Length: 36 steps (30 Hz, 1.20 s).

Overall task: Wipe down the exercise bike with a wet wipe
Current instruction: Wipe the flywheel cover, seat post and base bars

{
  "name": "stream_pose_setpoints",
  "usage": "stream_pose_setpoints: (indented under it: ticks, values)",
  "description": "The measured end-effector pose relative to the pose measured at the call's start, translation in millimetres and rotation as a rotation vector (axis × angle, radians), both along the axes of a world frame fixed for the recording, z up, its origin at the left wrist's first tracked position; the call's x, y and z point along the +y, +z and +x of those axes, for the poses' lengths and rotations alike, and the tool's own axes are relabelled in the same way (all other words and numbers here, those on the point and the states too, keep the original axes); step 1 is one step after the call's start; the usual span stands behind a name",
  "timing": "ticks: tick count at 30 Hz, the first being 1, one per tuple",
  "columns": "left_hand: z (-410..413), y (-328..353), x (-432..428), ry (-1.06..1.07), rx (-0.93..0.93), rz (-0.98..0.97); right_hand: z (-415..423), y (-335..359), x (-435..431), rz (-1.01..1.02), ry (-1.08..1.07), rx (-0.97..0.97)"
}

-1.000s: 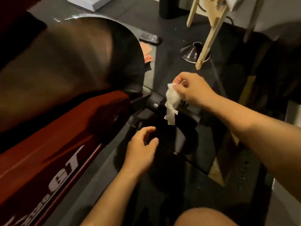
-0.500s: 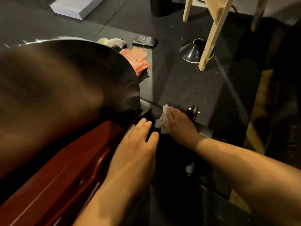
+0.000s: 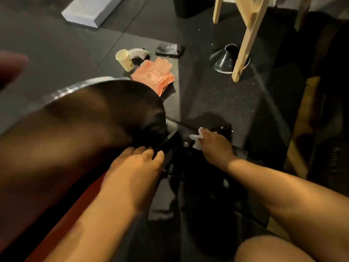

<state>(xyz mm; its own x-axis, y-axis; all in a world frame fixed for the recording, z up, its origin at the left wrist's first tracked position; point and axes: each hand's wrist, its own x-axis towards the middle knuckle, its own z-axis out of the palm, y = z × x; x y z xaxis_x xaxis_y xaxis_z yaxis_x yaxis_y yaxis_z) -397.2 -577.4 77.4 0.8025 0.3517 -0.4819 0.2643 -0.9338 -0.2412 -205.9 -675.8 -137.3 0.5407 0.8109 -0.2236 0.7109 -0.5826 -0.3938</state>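
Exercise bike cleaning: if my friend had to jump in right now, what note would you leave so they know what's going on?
Left hand: open, fingers resting on a black bar of the exercise bike, beside the flywheel.
Right hand: flat, pressing the wet wipe onto a low black part of the bike near the floor.
Wipes pack: lid flipped open, on the floor beyond the flywheel, next to a paper cup.
Done: wiping is under way at the base; which parts are already clean cannot be told.
Left: probably the flywheel, the red frame and the rest.
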Motion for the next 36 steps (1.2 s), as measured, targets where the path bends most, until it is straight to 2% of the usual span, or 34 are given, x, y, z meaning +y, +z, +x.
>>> stream_pose_setpoints:
  ticks: [2, 4, 6, 9, 12, 16, 20, 23, 26, 28, 30, 31, 34, 35, 36]
  values:
    - [1, 5, 23, 0.058, -0.036, -0.166, 16, 5, 44, 0.104, -0.041, 0.079]
    - [-1, 7, 30, 0.099, -0.069, -0.319, 14, 7, 90, 0.176, 0.035, 0.157]
    - [-4, -3, 33, 0.082, -0.125, -0.383, 0, 0, 114, 0.078, 0.186, 0.182]
    - [-5, -11, 36, 0.033, -0.123, -0.386, 0, -3, 103, -0.008, 0.251, 0.126]
    - [-3, -14, 37, 0.025, -0.078, -0.391, 24, -7, 57, -0.084, 0.297, 0.124]
    - [-3, -17, 36, -0.006, -0.081, -0.396, 39, -11, 22, -0.319, 0.478, -0.066]
    - [-6, -17, 36, -0.023, -0.102, -0.411, 17, -10, 66, -0.041, 0.405, 0.077]
    - [-6, -16, 37, -0.028, -0.082, -0.426, 8, -14, 76, -0.023, 0.463, -0.024]
    - [-4, -15, 36, -0.032, -0.061, -0.416, 7, -12, 40, 0.064, 0.490, -0.167]
    - [-3, -14, 34, -0.035, -0.033, -0.388, 5, -11, 18, -0.027, 0.502, -0.178]
    - [-4, -17, 34, -0.021, -0.035, -0.386, 12, -10, 22, -0.158, 0.454, -0.007]
    - [-4, -20, 34, -0.018, -0.049, -0.386, 19, -2, 33, -0.171, 0.411, 0.143]
    - [-6, -23, 36, -0.019, -0.076, -0.363, 33, 9, 80, -0.085, 0.139, 0.624]
    - [-5, -21, 36, -0.016, -0.066, -0.365, 31, 7, 94, -0.059, 0.080, 0.696]
    - [-4, -19, 35, -0.009, -0.057, -0.368, 26, 4, 110, -0.049, 0.081, 0.678]
